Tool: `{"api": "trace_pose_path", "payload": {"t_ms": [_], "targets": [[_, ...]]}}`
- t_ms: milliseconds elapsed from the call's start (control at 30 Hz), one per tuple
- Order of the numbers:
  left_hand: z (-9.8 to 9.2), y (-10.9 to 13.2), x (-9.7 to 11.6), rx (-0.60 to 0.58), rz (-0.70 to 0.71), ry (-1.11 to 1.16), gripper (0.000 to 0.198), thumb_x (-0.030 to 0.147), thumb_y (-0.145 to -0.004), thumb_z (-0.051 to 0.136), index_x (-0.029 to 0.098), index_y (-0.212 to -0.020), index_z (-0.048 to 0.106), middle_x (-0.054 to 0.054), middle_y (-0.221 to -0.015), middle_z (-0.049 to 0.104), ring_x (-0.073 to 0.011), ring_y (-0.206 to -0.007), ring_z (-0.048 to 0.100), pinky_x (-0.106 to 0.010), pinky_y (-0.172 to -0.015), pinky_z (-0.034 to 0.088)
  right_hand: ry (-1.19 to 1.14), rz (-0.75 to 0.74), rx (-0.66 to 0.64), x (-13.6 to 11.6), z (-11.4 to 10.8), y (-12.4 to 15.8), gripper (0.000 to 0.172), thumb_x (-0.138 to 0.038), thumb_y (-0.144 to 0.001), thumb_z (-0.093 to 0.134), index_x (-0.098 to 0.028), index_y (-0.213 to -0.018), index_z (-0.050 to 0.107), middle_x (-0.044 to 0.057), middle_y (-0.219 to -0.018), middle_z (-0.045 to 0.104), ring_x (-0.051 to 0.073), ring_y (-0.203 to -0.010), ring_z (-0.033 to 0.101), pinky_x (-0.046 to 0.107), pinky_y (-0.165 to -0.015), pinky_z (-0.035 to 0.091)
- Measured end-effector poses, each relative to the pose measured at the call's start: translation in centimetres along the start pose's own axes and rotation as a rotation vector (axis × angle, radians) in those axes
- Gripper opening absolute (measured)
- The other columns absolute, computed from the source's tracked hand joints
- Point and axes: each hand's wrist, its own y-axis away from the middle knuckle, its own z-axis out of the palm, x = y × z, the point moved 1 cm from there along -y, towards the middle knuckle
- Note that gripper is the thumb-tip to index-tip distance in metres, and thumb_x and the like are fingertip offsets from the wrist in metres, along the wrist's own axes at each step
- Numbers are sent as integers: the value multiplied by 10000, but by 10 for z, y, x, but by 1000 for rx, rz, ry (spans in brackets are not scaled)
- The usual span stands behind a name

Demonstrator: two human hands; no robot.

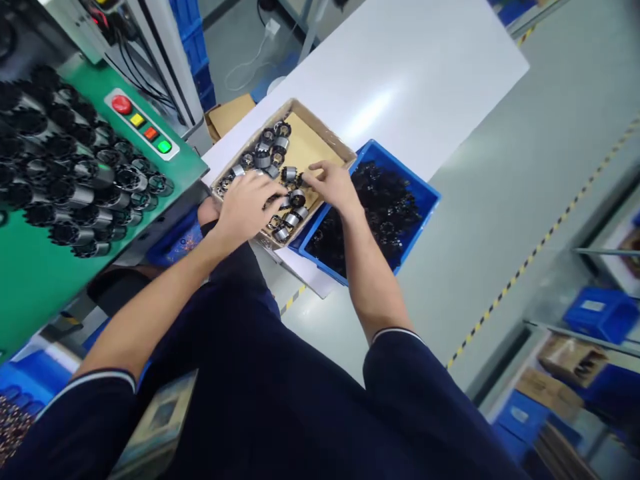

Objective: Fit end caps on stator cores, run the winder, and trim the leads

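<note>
A shallow cardboard box [320,125] holds several short metal cylinders with black toothed ends, which look like motor stator cores [263,160]. My left hand [249,203] reaches over the box's near-left part, palm down, fingers stretched and thumb apart above the cores. It covers some of them. My right hand [334,185] comes in over the right side of the box, its thumb and forefinger apart, with the tips beside a core [299,179]. No core is plainly gripped in either hand.
A blue bin [417,220] full of black plastic parts stands right of the box, on the white table [440,73]. At left, a green machine bench [25,267] carries stacked cores [75,193] and a button panel [141,125]. Shelves with blue bins [600,310] line the right.
</note>
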Motion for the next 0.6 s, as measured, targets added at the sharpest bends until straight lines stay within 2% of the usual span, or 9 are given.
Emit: {"api": "trace_pose_path", "payload": {"t_ms": [100,167,233,333,433,500,600], "targets": [[34,-75,-10,-196,115,-130,478,270,-1231,515,224,-1482,919,-184,-1520,895,-461,-1588,709,-703,-1360,533,-9,-24,9,1,11,-10,450,-560,-1099,860,-217,-1389,886,132,-1126,931,358,-1064,889,581,-1171,728],[56,-109,-22,-287,181,-197,546,210,-1148,536,176,-1569,882,-221,-1601,865,-480,-1658,659,-747,-1454,445,-10,-39,23,3,13,-11,403,-527,-1108,855,-243,-1392,890,133,-1192,932,371,-1113,883,604,-1205,720],[73,-132,-39,-364,214,-226,554,253,-1096,594,211,-1556,899,-211,-1585,882,-491,-1663,652,-779,-1513,370,-5,-52,38,6,10,-8,349,-465,-1112,840,-271,-1396,896,133,-1246,924,397,-1185,872,642,-1255,701],[86,-155,-65,-457,235,-214,383,421,-1070,667,379,-1300,970,-140,-1364,949,-507,-1614,673,-839,-1518,351,-9,-103,39,8,3,7,318,-400,-1105,805,-286,-1383,913,136,-1342,902,400,-1263,853,630,-1276,693],[85,-169,-80,-459,226,-141,179,493,-976,785,420,-1020,943,-123,-1161,933,-528,-1593,666,-869,-1494,377,-51,-249,55,1,-2,33,411,-421,-1080,835,-271,-1456,904,152,-1470,860,385,-1293,837,592,-1267,692],[81,-173,-81,-401,176,-65,74,477,-893,863,417,-908,905,-122,-1103,911,-534,-1579,656,-853,-1478,405,-88,-309,25,-6,0,48,487,-443,-1019,908,-268,-1473,893,143,-1429,876,371,-1200,842,583,-1201,715],[79,-169,-75,-359,123,-16,68,489,-889,870,427,-872,892,-112,-1098,905,-515,-1522,671,-806,-1448,447,-150,-254,-63,-11,9,61,488,-393,-946,949,-264,-1412,889,103,-1275,919,330,-984,839,561,-1069,749]]}}
